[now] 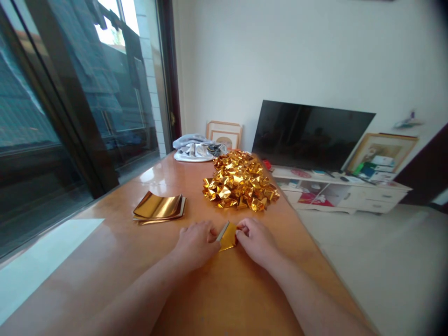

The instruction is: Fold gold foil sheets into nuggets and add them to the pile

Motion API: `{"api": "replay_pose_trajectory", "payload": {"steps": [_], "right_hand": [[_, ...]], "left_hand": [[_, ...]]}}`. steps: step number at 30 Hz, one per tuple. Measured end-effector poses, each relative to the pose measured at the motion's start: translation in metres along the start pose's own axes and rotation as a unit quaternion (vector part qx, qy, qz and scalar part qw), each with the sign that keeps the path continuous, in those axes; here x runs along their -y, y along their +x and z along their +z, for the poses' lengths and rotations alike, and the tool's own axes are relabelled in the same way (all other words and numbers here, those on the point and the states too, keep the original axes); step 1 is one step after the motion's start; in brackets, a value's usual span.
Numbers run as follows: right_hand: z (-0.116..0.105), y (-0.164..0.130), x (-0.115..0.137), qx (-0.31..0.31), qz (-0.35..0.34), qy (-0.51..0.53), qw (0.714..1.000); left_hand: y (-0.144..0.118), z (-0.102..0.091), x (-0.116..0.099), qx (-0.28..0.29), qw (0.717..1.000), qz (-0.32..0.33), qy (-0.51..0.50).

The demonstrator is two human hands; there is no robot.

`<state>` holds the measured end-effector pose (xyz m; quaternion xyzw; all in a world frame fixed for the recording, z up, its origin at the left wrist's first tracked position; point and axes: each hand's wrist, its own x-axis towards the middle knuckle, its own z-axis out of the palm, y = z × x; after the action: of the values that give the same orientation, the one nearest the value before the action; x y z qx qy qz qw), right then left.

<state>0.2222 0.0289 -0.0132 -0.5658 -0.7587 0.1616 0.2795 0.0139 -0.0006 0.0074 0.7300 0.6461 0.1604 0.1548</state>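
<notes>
Forearms [147,289] extend over wooden table [115,261]. Left hand [196,242] pinches left side of gold foil sheet [229,237], right hand [258,241] its right side; sheet between hands, nearer table's right edge. Folding step apparently in hand; next move likely calls for pressing crease flat.

We have a shiny brown table [217,298] beneath our fingers [247,223], reaching back toward us on their near side. To the left of our fingers and slightly farther off lies a stack of gold paper [159,206], its edges curling up. Beyond our fingers we see a heap of folded gold pieces [241,182], stretching away from them. Farther from our fingers, near the table's far end, rests a pale grey bundle [194,150] beside the heap.
</notes>
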Motion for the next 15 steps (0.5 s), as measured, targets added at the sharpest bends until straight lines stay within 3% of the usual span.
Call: {"api": "replay_pose_trajectory", "payload": {"steps": [5, 11, 15], "right_hand": [[0.0002, 0.0008, -0.0008, -0.003, 0.002, 0.013, 1.000], [0.0015, 0.0034, -0.0049, -0.022, -0.018, 0.092, 0.995], [0.0024, 0.0049, -0.0049, 0.028, -0.007, 0.207, 0.978]], "left_hand": [[0.0003, 0.0006, 0.0005, -0.003, 1.000, 0.016, 0.018], [0.0020, 0.0027, 0.0007, -0.011, 0.997, 0.072, -0.027], [0.0027, 0.0001, 0.0024, 0.020, 0.994, 0.082, -0.065]]}}
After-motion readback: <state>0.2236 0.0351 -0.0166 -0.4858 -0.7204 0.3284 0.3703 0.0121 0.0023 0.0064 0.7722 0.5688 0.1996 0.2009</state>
